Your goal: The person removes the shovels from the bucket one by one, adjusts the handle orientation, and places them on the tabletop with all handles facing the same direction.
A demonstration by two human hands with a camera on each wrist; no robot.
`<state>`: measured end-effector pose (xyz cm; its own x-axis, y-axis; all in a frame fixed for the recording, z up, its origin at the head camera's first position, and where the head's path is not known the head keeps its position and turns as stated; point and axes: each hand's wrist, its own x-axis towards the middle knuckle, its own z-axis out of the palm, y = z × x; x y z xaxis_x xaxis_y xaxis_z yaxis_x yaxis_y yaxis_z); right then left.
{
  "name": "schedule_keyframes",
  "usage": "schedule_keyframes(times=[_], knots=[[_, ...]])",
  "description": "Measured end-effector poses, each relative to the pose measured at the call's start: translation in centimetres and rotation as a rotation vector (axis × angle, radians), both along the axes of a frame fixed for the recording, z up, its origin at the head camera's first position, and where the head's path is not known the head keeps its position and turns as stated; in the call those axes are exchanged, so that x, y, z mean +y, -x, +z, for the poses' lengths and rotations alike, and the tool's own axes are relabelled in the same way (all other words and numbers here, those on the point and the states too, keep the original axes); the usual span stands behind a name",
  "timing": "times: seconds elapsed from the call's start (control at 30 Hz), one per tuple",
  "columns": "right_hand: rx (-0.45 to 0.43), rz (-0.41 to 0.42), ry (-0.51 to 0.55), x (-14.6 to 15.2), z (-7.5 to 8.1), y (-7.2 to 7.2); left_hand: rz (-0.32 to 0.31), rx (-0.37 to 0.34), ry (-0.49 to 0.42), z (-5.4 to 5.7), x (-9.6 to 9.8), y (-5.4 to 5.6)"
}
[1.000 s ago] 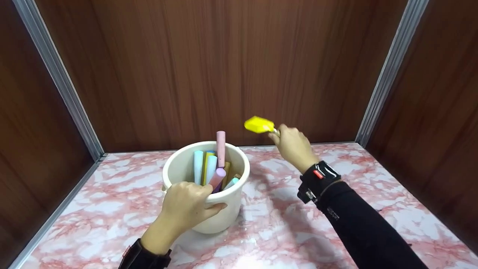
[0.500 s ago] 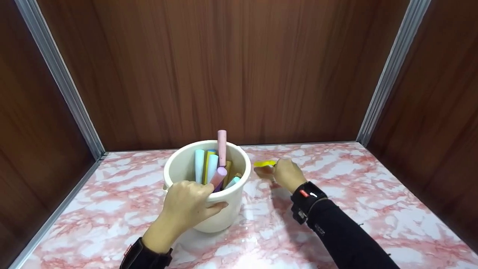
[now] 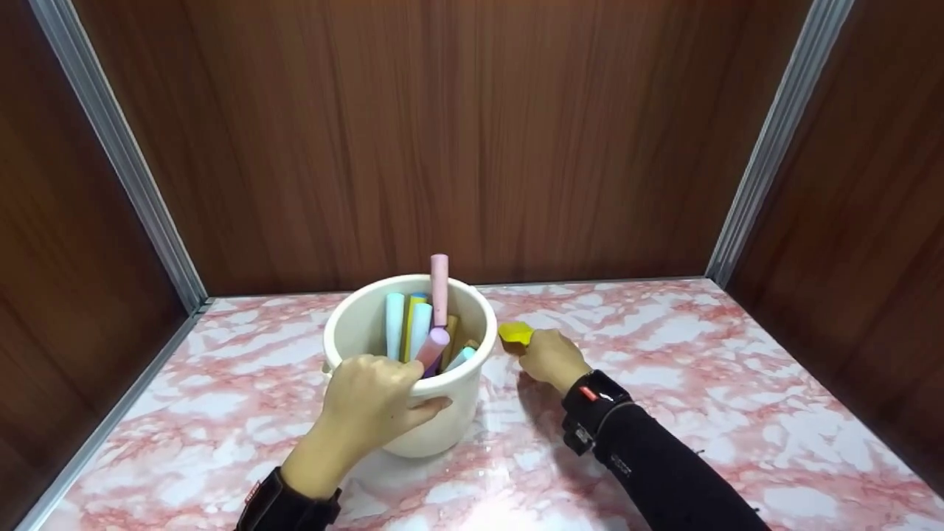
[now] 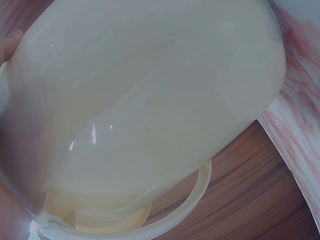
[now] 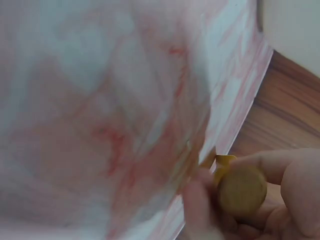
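Note:
A cream bucket (image 3: 446,417) stands upright on the marbled tabletop. Inside lean several thick coloured sticks, chalk-like in look: light blue ones, a yellow one, a purple one and a pink one (image 3: 439,289) that rises above the rim. My left hand (image 3: 369,398) grips the bucket's near rim, its thumb outside; the left wrist view is filled by the bucket wall (image 4: 165,90). To the bucket's right, my right hand (image 3: 553,359) holds a small yellow trowel (image 3: 514,333) low over the table. The butt of its wooden handle (image 5: 242,191) shows in the right wrist view.
The pink-and-white marbled tabletop (image 3: 664,442) is closed in by a brown wood-grain back panel (image 3: 472,147) and side panels. Metal corner strips (image 3: 774,133) run up where the panels meet. A curved bucket handle (image 4: 187,207) hangs at the bucket's side.
My right hand has brought the trowel down from above the table to near its surface, then slightly left and nearer. The left hand keeps its hold on the bucket.

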<state>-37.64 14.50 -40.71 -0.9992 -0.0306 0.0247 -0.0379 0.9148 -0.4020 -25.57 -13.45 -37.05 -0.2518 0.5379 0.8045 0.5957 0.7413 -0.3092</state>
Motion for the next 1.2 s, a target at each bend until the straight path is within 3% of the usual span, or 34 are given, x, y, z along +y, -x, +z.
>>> schedule_keyframes(times=[0.2,0.57,0.9,1.2], knots=[[-0.006,0.018,-0.038,-0.7,0.0,0.1,0.007,-0.013,0.006,0.0,-0.1,0.0],[0.094,0.056,-0.002,-0.8,-1.4,-0.1,0.004,-0.024,0.004,0.1,0.0,0.0],[0.073,0.142,0.075,0.2,0.0,-1.7,0.000,-0.022,0.006,0.0,-0.1,0.1],[0.135,0.190,0.047,-0.1,-1.4,-2.3,0.000,-0.030,0.005,0.0,-0.1,-0.1]])
